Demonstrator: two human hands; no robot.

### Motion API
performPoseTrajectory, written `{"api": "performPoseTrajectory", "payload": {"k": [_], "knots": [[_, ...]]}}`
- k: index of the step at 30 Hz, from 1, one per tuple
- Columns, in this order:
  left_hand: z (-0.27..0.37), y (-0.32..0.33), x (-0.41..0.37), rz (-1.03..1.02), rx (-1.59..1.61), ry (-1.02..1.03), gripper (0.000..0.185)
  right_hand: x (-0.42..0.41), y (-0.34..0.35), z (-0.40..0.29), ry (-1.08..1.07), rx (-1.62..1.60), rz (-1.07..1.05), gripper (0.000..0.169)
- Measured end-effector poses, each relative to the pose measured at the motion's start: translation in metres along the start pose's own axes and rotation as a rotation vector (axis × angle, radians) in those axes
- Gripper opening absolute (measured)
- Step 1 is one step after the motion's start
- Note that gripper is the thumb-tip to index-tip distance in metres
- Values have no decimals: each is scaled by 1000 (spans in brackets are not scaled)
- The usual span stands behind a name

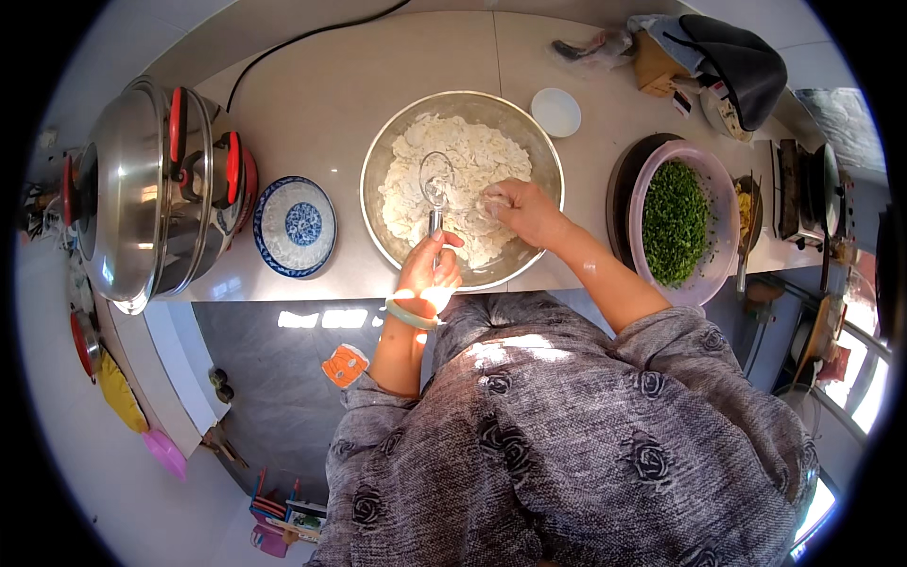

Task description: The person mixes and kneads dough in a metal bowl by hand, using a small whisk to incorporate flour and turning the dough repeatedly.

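Note:
Before me on the counter stands a wide metal bowl (375, 241) of shaggy, floury dough (464, 145). My left hand (431, 261), with a pale green bangle on its wrist, grips the handle of a wire whisk (436, 202). The whisk's looped head points away from me, over the dough. Inside the bowl's right side, my right hand (521, 211) has its fingers curled at the dough, and bits of dough stick to the fingertips. Whether those fingers pinch a lump or only touch the surface is hidden.
Left of the bowl are a blue-and-white plate (294, 234) and a large lidded steel steamer pot (134, 205). A small white bowl (556, 112) sits at the back right. To the right, a pink basin (723, 205) holds chopped greens (677, 223). Farther right is a gas stove (801, 191).

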State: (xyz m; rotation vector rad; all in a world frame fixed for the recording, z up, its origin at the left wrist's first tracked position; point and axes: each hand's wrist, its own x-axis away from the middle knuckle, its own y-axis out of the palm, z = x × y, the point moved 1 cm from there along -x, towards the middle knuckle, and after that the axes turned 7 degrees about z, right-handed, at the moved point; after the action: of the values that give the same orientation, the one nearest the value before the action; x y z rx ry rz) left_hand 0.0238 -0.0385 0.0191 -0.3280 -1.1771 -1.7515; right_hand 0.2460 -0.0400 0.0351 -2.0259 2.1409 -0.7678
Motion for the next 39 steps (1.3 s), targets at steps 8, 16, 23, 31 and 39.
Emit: {"api": "performPoseTrajectory", "payload": {"k": [8, 16, 23, 31, 39], "knots": [[-8, -2, 5, -344, 453, -167, 32, -10, 0, -16, 210, -276, 220, 25], [-47, -31, -20, -704, 1317, -609, 38, -17, 24, -42, 364, -771, 9, 30], [-36, -19, -19, -928, 835, -243, 34, -10, 17, -19, 430, -883, -189, 20], [-7, 9, 14, -466, 495, -271, 34, -26, -17, -1, 452, -661, -238, 17], [0, 19, 26, -296, 417, -273, 35, -38, -45, -16, 351, -431, 7, 22]]}}
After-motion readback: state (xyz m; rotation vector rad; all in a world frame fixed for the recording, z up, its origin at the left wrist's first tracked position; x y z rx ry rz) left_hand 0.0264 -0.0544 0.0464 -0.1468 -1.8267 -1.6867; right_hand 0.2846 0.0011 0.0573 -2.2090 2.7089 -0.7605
